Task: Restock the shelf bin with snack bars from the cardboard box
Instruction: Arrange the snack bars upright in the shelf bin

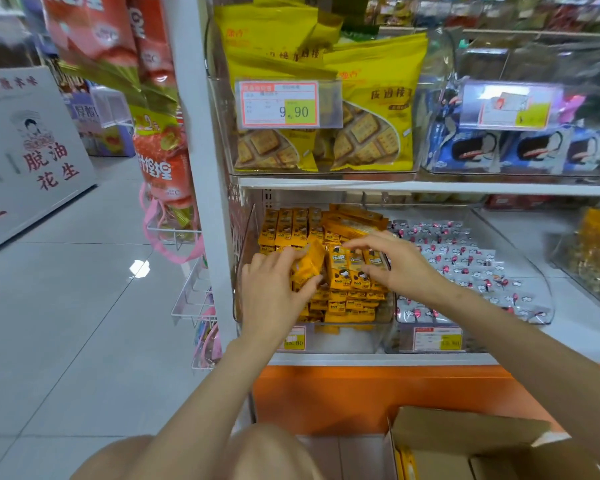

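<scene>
Snack bars: orange-yellow packs, stacked in layers in the clear shelf bin on the lower shelf. No exact count is possible; dozens are judged, with one upright row at the back and another at the front. One pack (single or small bundle, cannot be told) is held tilted between the thumb and curled fingers of the left hand at the bin's left side, probably to be slotted beside the front row. Right hand: fingers straight, slightly spread, laid on the front row, likely so it is kept from toppling. One cardboard box stands open on the floor below, within reach; a couple of yellow pack edges are seen inside. Neighbouring bin: silver-pink sweets, uncountable. Price tag on each of the two bin fronts.
</scene>
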### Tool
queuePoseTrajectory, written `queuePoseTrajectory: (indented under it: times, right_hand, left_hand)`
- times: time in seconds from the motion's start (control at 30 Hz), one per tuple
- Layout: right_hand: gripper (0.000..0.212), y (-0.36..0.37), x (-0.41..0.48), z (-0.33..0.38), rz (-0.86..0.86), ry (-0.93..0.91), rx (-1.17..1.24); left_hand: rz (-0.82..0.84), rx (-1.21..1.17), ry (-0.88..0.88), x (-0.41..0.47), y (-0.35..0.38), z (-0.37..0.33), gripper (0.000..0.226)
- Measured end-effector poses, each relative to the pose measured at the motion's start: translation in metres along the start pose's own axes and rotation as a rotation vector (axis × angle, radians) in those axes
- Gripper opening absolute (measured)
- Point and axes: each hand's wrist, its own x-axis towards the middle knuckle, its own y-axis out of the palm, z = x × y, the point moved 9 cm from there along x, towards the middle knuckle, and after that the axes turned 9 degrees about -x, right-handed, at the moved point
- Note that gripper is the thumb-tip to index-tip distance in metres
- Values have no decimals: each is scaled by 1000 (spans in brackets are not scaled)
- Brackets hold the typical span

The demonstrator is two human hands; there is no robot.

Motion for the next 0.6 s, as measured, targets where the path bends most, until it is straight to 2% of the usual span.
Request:
queuePoseTrajectory:
  times: [0.1, 0.17, 0.23, 0.33, 0.47, 0.53, 0.6]
  right_hand:
    - [66, 7, 14, 14, 35, -31, 24]
    - [71, 12, 24, 24, 45, -64, 98]
    - [69, 15, 32, 33, 40, -108, 163]
    - [58, 18, 42, 44, 44, -187, 151]
    - [39, 23, 48, 56, 50, -288, 44]
    - [36, 21, 54, 52, 42, -276, -46]
    - [36, 17, 62, 42, 59, -236, -149]
  left_hand:
    - [40, -497, -363, -8, -15, 16, 18]
    - [74, -780, -597, -18, -10, 27, 16]
    - [147, -971, -758, -27, 2, 32, 25]
    - [216, -1104, -872, -35, 12, 36, 29]
    - [262, -1054, -879, -36, 11, 36, 30]
    - [233, -780, -775, -30, 1, 39, 38]
    - [136, -337, -547, -20, -18, 40, 46]
